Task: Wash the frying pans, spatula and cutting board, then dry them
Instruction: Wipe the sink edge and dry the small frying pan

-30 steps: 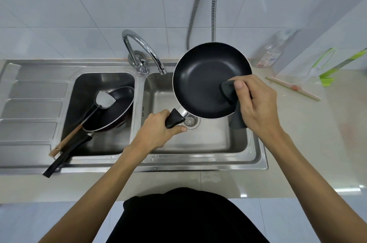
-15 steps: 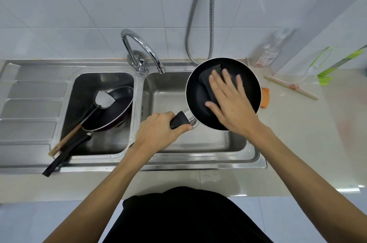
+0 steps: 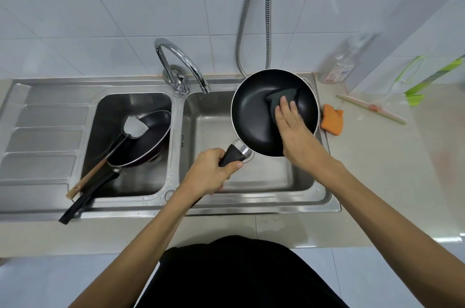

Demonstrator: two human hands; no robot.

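Left hand (image 3: 210,172) grips the frying pan (image 3: 254,116) handle above the right sink basin (image 3: 208,119). Right hand (image 3: 292,124), fingers flat, presses a dark cloth (image 3: 281,96) inside the pan.

This is a home kitchen. Below the left hand (image 3: 211,174) and the right hand (image 3: 294,129) lies a steel double sink (image 3: 251,207), with a draining board (image 3: 45,136) far left of them and a tap (image 3: 177,81) beyond them, against a white tiled wall (image 3: 100,6). The left hand grips a frying pan (image 3: 251,111); a second pan (image 3: 153,146) with a spatula (image 3: 134,128) lies left of it. Right of the right hand, a countertop (image 3: 390,182) carries a clear bottle (image 3: 339,66).
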